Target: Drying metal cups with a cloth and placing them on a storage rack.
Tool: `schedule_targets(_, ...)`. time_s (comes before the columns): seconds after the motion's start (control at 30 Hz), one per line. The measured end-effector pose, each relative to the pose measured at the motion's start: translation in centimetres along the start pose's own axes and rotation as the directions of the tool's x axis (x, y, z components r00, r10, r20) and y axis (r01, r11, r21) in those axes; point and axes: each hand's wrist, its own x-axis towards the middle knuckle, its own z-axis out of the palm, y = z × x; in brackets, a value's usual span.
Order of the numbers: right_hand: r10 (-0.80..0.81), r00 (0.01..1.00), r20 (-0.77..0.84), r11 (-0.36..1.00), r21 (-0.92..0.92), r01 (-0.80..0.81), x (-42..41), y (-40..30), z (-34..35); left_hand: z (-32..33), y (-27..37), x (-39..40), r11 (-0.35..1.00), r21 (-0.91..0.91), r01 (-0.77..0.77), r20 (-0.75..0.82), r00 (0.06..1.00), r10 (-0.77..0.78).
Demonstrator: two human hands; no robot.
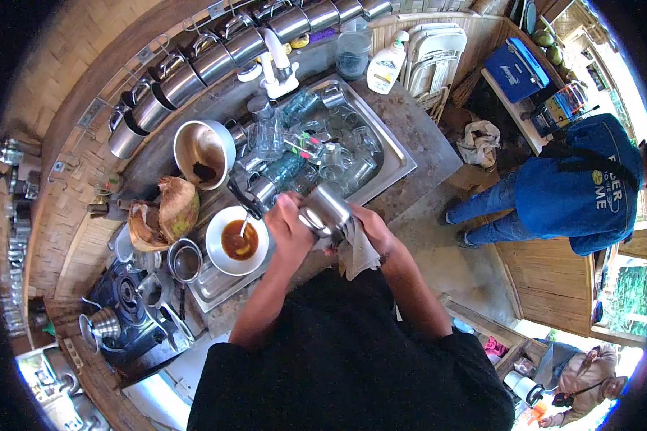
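A shiny stainless steel mug [330,207] is held up in front of my body, over the near edge of the sink counter. My left hand [290,226] grips it from the left. My right hand [374,230] is at its other side, with a pale grey cloth [360,254] bunched against the metal and hanging down. Just beyond the mug, a steel sink [401,159] holds many wet-looking glass mugs [331,161]. Left of my left hand stands a white bowl [215,245] of brown liquid [232,248] with a spoon in it.
Behind the bowl are a deep metal pot [180,140] and a cut coconut [179,210]. A stove [126,291] with a kettle [102,328] lies left. Steel mugs [213,67] line the wall. A soap bottle [386,67] stands past the sink. One person [577,186] stands right.
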Motion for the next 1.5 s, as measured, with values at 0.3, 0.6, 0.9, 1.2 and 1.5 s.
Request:
schedule_targets(0.3, -0.343, 0.939, -0.032, 0.934, 0.093, 0.344, -0.9, -0.7, 1.4, -0.7, -3.4, -0.5, 0.633, -0.515, 0.578, -0.216, 0.627, -0.748)
schedule_targets(0.6, -0.730, 0.464, 0.502, -0.182, -0.797, 0.576, 0.9, 2.0, 5.2, -0.7, -1.3, -0.9, 0.259, -0.633, 0.729, 0.323, 0.554, -0.768)
schedule_targets(0.9, -0.800, 0.381, 0.462, -0.156, -0.775, 0.612, 3.4, 3.7, 2.9, -0.7, -1.2, -0.4, 0.315, -0.563, 0.764, 0.317, 0.552, -0.771)
schedule_targets(1.2, -0.545, 0.832, -0.109, 0.827, -0.236, 0.511, 5.8, 3.1, 0.7, -0.4, -1.4, -0.3, 0.469, -0.562, 0.682, 0.187, 0.657, -0.731)
schedule_targets(1.5, -0.740, 0.594, -0.315, 0.672, -0.368, 0.643, 4.4, 2.7, -0.9, -1.4, -4.9, -0.1, 0.437, -0.648, 0.623, 0.182, 0.684, -0.706)
